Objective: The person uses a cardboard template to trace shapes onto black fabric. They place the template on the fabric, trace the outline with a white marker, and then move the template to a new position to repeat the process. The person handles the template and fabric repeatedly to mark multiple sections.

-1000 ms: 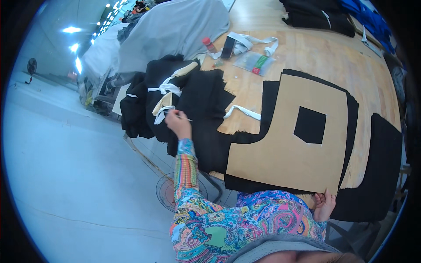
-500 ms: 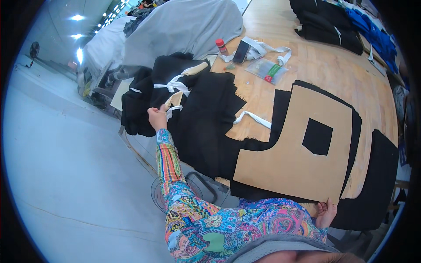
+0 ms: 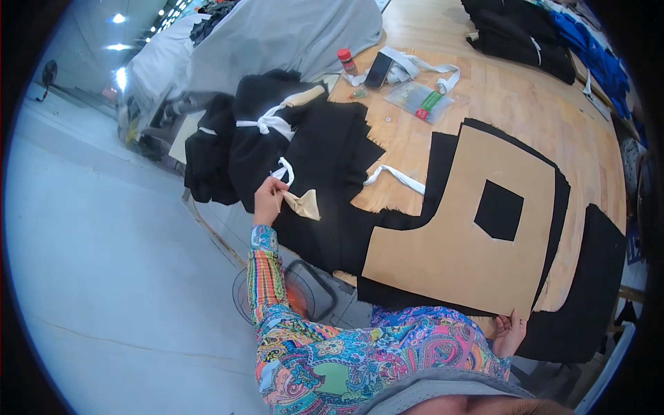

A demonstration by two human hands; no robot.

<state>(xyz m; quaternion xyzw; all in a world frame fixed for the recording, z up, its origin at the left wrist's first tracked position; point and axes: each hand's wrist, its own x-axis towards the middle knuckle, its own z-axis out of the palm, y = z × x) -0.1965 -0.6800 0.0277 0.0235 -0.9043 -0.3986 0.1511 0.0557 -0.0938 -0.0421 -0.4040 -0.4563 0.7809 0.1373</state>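
My left hand (image 3: 268,202) is closed on a crumpled beige scrap (image 3: 304,205), cloth or paper, held over black fabric (image 3: 332,162). A white strip loop (image 3: 284,170) is right beside those fingers; I cannot tell whether they touch it. At the table's near edge my right hand (image 3: 510,334) pinches the bottom corner of a brown cardboard pattern (image 3: 443,259), its thumb on top. The pattern has a five-sided cutout and lies on a stack of black fabric (image 3: 443,155), which shows around its edges and through the opening.
Behind my left hand sits a black fabric bundle tied with a white strip (image 3: 268,123). A phone (image 3: 378,70), a red-capped bottle (image 3: 346,59) and a plastic bag (image 3: 418,102) lie farther back. More black fabric (image 3: 588,290) lies at right. A fan (image 3: 273,294) stands below the edge.
My left hand has moved right and nearer to me from the tied bundle, carrying the beige scrap with it. My right hand stays at the pattern's corner.
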